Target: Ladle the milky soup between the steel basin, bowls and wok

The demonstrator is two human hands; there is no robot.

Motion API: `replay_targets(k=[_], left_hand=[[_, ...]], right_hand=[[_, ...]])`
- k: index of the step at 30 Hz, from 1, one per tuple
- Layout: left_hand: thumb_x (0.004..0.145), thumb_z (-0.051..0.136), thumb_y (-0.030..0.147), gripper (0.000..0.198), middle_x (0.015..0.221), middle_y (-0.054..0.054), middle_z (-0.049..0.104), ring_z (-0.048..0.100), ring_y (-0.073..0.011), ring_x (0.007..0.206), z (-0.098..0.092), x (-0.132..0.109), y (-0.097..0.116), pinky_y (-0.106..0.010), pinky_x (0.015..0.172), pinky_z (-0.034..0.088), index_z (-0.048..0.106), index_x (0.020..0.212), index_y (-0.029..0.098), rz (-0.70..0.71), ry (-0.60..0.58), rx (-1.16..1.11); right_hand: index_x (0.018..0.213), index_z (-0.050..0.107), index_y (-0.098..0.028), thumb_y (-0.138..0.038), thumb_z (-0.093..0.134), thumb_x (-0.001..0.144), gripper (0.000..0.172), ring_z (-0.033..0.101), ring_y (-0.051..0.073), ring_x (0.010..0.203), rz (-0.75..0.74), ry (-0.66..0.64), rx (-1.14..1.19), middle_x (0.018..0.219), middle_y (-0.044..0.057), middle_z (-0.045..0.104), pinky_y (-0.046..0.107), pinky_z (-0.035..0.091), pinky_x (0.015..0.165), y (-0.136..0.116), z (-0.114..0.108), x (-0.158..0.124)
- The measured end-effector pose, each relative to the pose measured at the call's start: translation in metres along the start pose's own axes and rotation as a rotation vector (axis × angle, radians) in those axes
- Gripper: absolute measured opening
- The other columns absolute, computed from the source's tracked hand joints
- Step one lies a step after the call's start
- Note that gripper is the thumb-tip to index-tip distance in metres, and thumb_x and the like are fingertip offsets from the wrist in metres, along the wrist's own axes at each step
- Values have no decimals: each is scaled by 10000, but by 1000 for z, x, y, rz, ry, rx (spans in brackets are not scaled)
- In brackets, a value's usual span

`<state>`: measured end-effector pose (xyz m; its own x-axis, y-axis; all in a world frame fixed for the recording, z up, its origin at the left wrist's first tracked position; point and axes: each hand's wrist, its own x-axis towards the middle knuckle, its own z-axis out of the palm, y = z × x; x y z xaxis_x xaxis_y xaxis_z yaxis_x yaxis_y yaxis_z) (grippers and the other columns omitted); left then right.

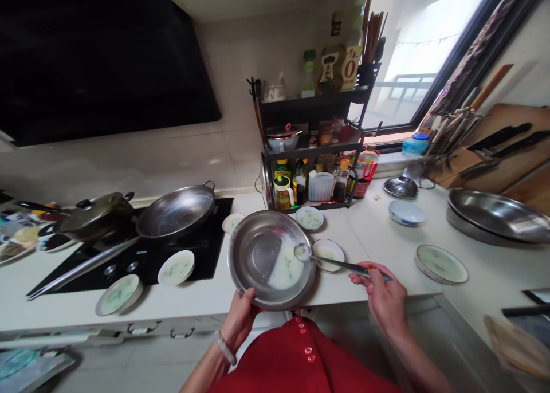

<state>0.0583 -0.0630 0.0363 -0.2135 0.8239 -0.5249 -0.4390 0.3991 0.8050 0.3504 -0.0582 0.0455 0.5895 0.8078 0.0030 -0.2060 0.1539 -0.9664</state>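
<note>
My left hand [242, 318] grips the near rim of a wide steel basin [253, 250], which is tilted so its pale, milky soup with green bits [283, 267] pools at the right side. In my right hand [384, 301] is the handle of a metal ladle [339, 263]. The ladle's bowl lies over the soup inside the basin. Just right of the basin, partly under the ladle, stands a bowl [330, 250] with some soup in it. Behind the basin are a filled bowl [309, 218] and another one [232, 223], partly hidden by the basin.
Two filled bowls [176, 267] [119, 295] stand by the black cooktop [201, 255], which holds a wok [178, 212] and a lidded pot [97, 215]. On the right are a filled bowl [442, 263], a blue-white bowl [407, 212] and steel pans [498, 215]. A condiment rack [313, 152] stands behind.
</note>
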Motion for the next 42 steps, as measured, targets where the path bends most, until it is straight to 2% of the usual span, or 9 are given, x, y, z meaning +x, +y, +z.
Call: replay_targets(k=[10,13,15,18,21,28,33,38,42], left_hand=[[604,607,99,192,586,49,600,524,-91,495,-6,6,-3,-204,489,420,505,742,185,13,14,-7],[600,602,104,183,556,63,569,507,-87,481,-6,6,-3,-200,479,409,499,725,188,10,22,-8],[592,602,104,181,558,59,575,512,-89,485,-5,6,-2,-201,480,408,510,727,182,9,21,-11],[590,606,106,185,586,41,606,532,-98,500,-4,4,-1,-205,481,409,532,745,174,8,10,-5],[598,611,107,180,580,45,597,524,-96,492,-3,3,0,-204,475,403,531,744,177,11,16,3],[602,576,87,178,547,60,563,481,-84,466,2,-2,6,-194,452,365,513,738,183,-1,35,5],[604,600,100,158,534,65,551,488,-86,475,3,-5,5,-198,465,391,532,727,174,-7,12,-2],[597,607,104,184,610,25,629,550,-109,524,0,-3,0,-219,500,437,563,767,159,-8,15,-24],[589,609,111,177,601,28,621,550,-109,522,0,-2,-1,-224,505,448,574,757,155,-7,3,-29]], right_hand=[[831,635,-154,-362,634,795,212,686,185,571,-100,105,-144,706,48,691,289,572,583,-21,-44,17],[906,641,-163,-387,551,859,247,707,216,608,-205,0,-376,648,50,690,323,590,628,-15,-56,14],[935,655,-185,-379,513,886,245,711,214,619,-355,-124,-506,648,44,692,325,597,642,-9,-60,10],[952,691,-214,-301,519,893,202,710,196,652,-598,-328,-551,845,75,724,308,607,609,-2,-62,2],[980,716,-231,-251,531,896,204,716,205,722,-701,-424,-527,977,99,720,315,617,602,-4,-59,-5],[989,681,-216,-387,496,950,255,704,200,647,-492,-225,-402,914,76,704,369,605,668,-15,-27,-15],[998,679,-218,-338,485,961,231,699,179,648,-527,-362,-345,966,86,696,331,594,645,2,0,-22],[1002,696,-223,-337,506,941,229,701,193,691,-548,-503,-325,987,103,706,331,600,638,23,13,-23],[959,679,-217,-443,518,917,281,700,201,625,-393,-395,-344,853,82,729,345,594,644,29,14,-21]])
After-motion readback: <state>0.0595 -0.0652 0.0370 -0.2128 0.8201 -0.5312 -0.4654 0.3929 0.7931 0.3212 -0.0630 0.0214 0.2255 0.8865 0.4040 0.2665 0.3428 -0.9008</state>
